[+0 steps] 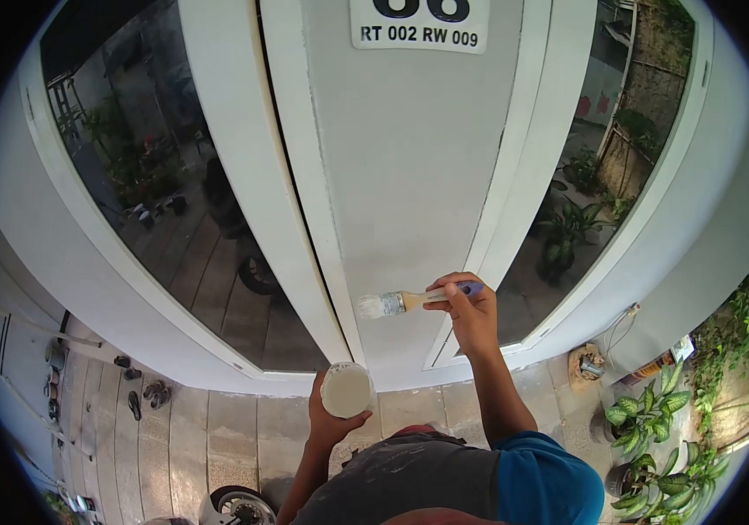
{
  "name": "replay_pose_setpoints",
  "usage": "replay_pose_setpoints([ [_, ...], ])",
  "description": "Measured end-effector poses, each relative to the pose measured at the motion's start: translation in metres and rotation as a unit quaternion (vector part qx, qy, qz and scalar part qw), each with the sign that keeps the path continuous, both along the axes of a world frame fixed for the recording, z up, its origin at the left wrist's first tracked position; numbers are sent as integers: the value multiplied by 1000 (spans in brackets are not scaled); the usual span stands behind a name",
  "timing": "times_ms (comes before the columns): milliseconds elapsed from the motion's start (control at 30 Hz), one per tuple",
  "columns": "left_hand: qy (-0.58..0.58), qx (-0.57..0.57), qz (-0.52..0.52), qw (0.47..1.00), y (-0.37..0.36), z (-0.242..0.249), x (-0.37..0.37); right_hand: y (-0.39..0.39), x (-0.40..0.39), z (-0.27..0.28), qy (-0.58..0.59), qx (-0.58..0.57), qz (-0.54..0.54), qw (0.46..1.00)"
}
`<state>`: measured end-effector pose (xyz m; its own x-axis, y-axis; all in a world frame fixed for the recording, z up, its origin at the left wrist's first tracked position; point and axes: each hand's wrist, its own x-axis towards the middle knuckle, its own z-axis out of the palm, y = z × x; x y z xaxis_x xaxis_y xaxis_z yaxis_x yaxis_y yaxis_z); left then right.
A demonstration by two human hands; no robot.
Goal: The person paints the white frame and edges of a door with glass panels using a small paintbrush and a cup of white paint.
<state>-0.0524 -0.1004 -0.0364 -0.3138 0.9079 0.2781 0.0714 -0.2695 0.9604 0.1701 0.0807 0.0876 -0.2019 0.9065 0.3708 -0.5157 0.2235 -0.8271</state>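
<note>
My right hand (470, 315) is closed round the handle of a paintbrush (402, 303), its paint-coated bristles pointing left. The bristles overlap the lower part of a grey wall panel (405, 175) between two white frames. Lower and to the left, my left hand (328, 420) grips a small round cup of paint (345, 390), fingers wrapped round its side. Pale, off-white paint shows inside the cup, and smears mark its rim.
A number plate (420, 24) is fixed high on the panel. Dark glass panes (164, 192) flank it on both sides. Potted plants (650, 416) stand at the lower right, near a brown container (586, 363). Shoes (156, 394) and a motorcycle wheel (243, 509) are on the tiled floor.
</note>
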Motion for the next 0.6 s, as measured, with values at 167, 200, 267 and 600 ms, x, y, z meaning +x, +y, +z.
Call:
replay_pose_setpoints([
  [167,14,18,0,1000,24,-2,17,9,29,7,-5,0,45,999],
  [200,12,19,4,1000,30,0,22,11,35,10,-4,5,44,999],
  [267,13,24,5,1000,44,4,32,17,46,16,-13,9,60,998],
  [600,49,27,-35,998,99,31,100,32,121,75,-74,80,113,988],
])
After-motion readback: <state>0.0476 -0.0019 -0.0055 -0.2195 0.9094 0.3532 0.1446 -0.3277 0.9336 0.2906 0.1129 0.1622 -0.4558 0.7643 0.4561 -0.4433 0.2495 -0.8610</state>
